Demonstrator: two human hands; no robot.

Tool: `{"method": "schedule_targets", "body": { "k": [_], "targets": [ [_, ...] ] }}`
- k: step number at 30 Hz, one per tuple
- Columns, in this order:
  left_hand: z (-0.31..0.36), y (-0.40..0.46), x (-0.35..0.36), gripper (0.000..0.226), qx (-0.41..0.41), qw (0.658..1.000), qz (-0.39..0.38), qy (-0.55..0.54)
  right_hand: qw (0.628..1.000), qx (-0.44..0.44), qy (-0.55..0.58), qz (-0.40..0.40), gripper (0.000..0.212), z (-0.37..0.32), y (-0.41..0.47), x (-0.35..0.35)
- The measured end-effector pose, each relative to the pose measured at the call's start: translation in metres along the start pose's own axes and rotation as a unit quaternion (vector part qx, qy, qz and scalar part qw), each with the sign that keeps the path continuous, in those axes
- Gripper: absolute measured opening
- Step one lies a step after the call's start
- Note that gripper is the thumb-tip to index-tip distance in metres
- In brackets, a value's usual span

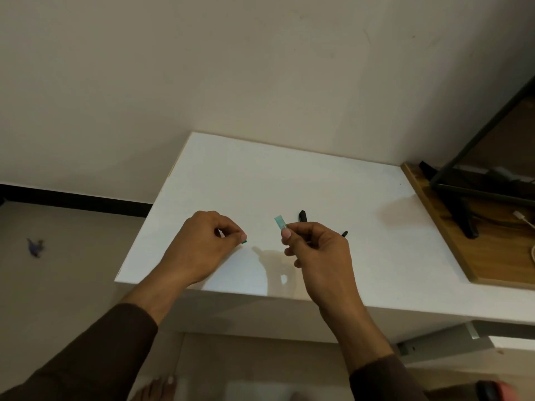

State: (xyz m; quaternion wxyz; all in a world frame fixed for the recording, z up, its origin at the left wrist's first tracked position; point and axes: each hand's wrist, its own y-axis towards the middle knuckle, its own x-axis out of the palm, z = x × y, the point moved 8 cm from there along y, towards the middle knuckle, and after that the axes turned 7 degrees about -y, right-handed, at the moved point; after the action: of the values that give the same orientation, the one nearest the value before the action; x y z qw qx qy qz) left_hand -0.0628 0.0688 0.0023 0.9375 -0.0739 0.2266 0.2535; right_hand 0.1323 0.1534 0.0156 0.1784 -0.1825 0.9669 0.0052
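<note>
My right hand pinches a small pale teal strip between thumb and forefinger, held upright above the white table. My left hand has its fingers curled and pinches a tiny dark green piece at the fingertips, just over the table. Behind my right hand lies a black pen-like object, partly hidden, with another black tip showing past the knuckles.
A wooden desk adjoins the table on the right, carrying a black metal stand and a white cable. A wall runs behind. A small blue thing lies on the floor at the left. A bare foot shows below.
</note>
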Motion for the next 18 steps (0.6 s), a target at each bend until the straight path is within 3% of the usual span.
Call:
{"method": "schedule_targets", "body": {
  "k": [4, 10, 14, 18],
  "targets": [
    [-0.001, 0.001, 0.003, 0.013, -0.003, 0.999, 0.006, 0.044, 1.0, 0.005, 0.007, 0.011, 0.005, 0.003, 0.002, -0.001],
    [-0.001, 0.0, 0.001, 0.007, 0.009, 0.999, 0.047, 0.026, 1.0, 0.007, 0.005, 0.005, 0.005, 0.003, 0.001, 0.001],
    [0.002, 0.001, -0.013, 0.009, 0.025, 0.993, 0.092, -0.075, 1.0, 0.0, 0.006, -0.002, 0.005, -0.001, 0.0, 0.002],
    [0.008, 0.0, 0.0, 0.014, 0.014, 0.978, 0.007, -0.208, 0.999, -0.039, -0.028, -0.013, 0.008, -0.012, -0.003, 0.006]
  ]
}}
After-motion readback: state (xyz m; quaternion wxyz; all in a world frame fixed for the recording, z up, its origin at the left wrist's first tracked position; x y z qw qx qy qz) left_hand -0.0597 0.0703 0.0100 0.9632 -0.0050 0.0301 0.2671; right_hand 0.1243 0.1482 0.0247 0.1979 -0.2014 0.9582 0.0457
